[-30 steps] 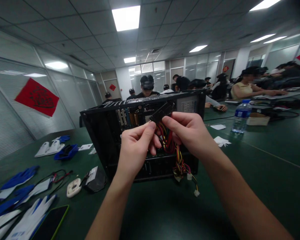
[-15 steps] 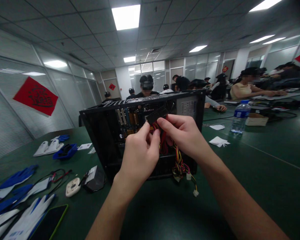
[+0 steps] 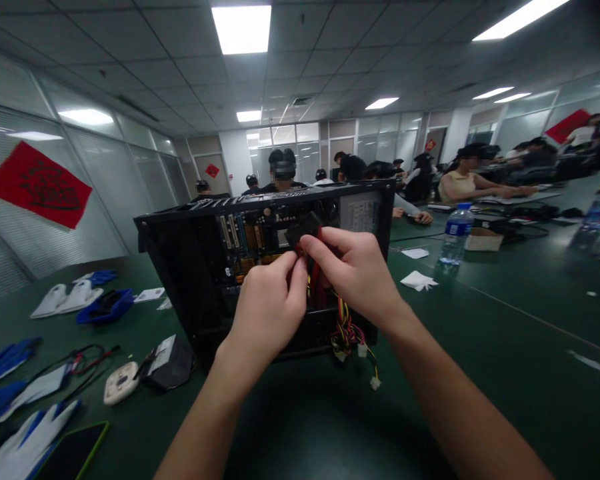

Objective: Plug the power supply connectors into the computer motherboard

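Note:
In front of the open side of a black computer case (image 3: pixel 170 280) I hold up a black power connector (image 3: pixel 303 227). My right hand (image 3: pixel 355 270) pinches it, thumb on the near side. Close by, the thumb and forefinger of my left hand (image 3: pixel 267 303) are pressed together at the wires just under the connector; my fingers partly hide what they grip. Red and yellow cables (image 3: pixel 345 330) run down from there and hang over the case's lower edge, with a loose white plug (image 3: pixel 375 383) at one end. Behind the connector a motherboard (image 3: pixel 253 237) shows inside the case.
Left on the green table (image 3: pixel 290 427) lie work gloves (image 3: pixel 25 440), a phone (image 3: pixel 73 453), a cream-coloured device (image 3: pixel 121 383), a dark block (image 3: pixel 167 363) and a blue tray (image 3: pixel 105 307). A water bottle (image 3: pixel 456 237) and tissue (image 3: pixel 419 281) are at right. Other people sit beyond.
The whole view has swung a little to the right. The black connector has turned and its far end shows less. My left fingertips have closed further together beneath it.

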### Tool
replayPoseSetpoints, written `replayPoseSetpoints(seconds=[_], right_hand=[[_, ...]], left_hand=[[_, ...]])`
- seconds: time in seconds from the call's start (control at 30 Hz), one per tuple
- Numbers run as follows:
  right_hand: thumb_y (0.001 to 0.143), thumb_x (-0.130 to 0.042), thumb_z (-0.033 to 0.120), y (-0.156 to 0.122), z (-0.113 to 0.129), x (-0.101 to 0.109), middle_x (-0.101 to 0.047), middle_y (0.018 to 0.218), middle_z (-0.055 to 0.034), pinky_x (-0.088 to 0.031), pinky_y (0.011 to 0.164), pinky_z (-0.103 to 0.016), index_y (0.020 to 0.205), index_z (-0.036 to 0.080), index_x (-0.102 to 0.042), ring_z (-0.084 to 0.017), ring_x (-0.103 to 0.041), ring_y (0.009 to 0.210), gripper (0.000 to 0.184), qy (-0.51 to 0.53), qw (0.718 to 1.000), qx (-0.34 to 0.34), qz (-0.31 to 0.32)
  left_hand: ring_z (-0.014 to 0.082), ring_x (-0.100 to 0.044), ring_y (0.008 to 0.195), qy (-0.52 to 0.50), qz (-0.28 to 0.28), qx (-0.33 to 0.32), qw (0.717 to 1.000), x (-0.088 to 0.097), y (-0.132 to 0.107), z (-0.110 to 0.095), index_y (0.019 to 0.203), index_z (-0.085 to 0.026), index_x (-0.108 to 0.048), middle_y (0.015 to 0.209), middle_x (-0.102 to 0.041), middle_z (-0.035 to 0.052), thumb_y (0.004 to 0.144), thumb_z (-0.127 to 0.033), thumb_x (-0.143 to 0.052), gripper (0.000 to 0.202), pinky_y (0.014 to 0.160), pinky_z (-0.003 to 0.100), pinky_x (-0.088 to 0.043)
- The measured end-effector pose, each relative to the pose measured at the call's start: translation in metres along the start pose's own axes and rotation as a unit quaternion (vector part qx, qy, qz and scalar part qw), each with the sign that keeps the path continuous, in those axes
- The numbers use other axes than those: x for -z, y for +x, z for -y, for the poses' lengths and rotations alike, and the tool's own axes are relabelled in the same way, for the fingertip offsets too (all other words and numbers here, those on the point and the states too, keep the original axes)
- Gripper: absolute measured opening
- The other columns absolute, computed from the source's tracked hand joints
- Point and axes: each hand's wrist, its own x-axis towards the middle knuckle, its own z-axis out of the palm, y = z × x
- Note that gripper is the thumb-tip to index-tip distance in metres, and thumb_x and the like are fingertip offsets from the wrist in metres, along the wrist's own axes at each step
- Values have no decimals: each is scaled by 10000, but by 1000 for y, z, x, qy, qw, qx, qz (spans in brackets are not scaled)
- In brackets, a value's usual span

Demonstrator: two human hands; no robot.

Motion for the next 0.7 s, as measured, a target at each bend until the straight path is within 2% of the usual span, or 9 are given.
replayPoseSetpoints(seconds=[0.13, 0.2, 0.27, 0.33, 0.47, 0.57, 0.7], right_hand=[[1010, -496, 374, 0, -25, -25, -538, 628, 12, -337, 592, -250, 656, 194, -471, -110, -455, 564, 399, -53, 996, 42, -54], [1028, -452, 363, -1, -41, -39, -593, 693, -20, -364, 642, -256, 712, 189, -523, -131, -512, 617, 368, -101, 993, 53, -40], [1041, -414, 344, -3, -59, -50, -646, 766, -60, -378, 685, -263, 782, 176, -579, -158, -570, 682, 350, -158, 986, 42, 4], [1045, -404, 316, -5, -77, -58, -686, 820, -89, -372, 694, -266, 841, 161, -623, -175, -607, 715, 336, -201, 978, 2, 53], [1045, -407, 329, -7, -106, -69, -706, 805, -91, -349, 656, -254, 849, 139, -661, -177, -628, 729, 373, -198, 970, -91, 108], [1040, -421, 367, -9, -117, -73, -700, 738, -65, -329, 604, -242, 773, 129, -675, -149, -610, 681, 438, -166, 961, -142, 168], [1019, -441, 378, -12, -119, -77, -740, 784, -78, -343, 617, -253, 802, 150, -734, -167, -653, 728, 430, -207, 940, -141, 230]], left_hand=[[129, -515, 584, -15, -15, 19, 1000, -12, 12, 26, 721, -170, -600, 651, -613, 12, 975, -309, -449, 327, 579, 243, -315], [139, -547, 618, -12, -9, 41, 999, -21, 18, 43, 723, -168, -623, 689, -654, 25, 969, -314, -447, 335, 603, 245, -326], [151, -557, 627, 1, 13, 68, 998, -31, 23, 60, 708, -169, -646, 701, -676, 41, 964, -321, -439, 362, 606, 252, -328], [163, -574, 642, 25, 48, 95, 994, -40, 27, 75, 712, -169, -667, 711, -690, 55, 960, -329, -433, 377, 613, 261, -330], [195, -611, 686, 97, 123, 144, 977, -56, 28, 98, 768, -178, -701, 764, -720, 78, 951, -324, -424, 363, 601, 279, -315], [221, -655, 756, 131, 161, 160, 965, -68, 28, 112, 810, -184, -713, 840, -745, 100, 964, -334, -397, 382, 615, 286, -337], [259, -697, 837, 165, 213, 163, 949, -80, 24, 123, 837, -166, -729, 908, -757, 148, 968, -299, -363, 411, 665, 303, -397]])
